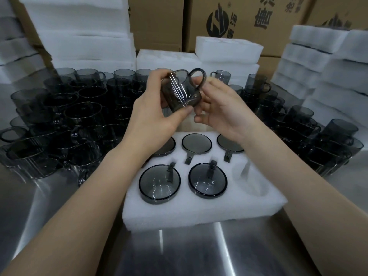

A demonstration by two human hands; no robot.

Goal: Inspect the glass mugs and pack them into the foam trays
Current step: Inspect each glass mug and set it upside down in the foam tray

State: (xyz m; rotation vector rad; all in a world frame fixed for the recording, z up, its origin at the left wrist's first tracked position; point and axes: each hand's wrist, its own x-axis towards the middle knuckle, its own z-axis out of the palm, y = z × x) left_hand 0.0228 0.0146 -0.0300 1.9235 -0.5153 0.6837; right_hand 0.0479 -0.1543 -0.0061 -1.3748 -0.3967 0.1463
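A smoky grey glass mug (pixel 180 90) is held in the air above the white foam tray (pixel 199 212). My left hand (pixel 153 116) grips its body from the left, thumb under the base. My right hand (pixel 221 108) holds it from the right, fingers by the round handle. In the tray, the back row holds three mugs, base up (pixel 196 144). The front row has two mugs, mouth up (pixel 159 183), (pixel 207 180). The front right pocket (pixel 250 180) is empty.
Several loose grey mugs stand stacked on the steel table to the left (pixel 59 120) and to the right (pixel 310 128). Stacks of white foam trays (pixel 83 36), (pixel 326 72) and cardboard boxes (pixel 249 18) line the back. Bare steel table (pixel 189 253) lies in front of the tray.
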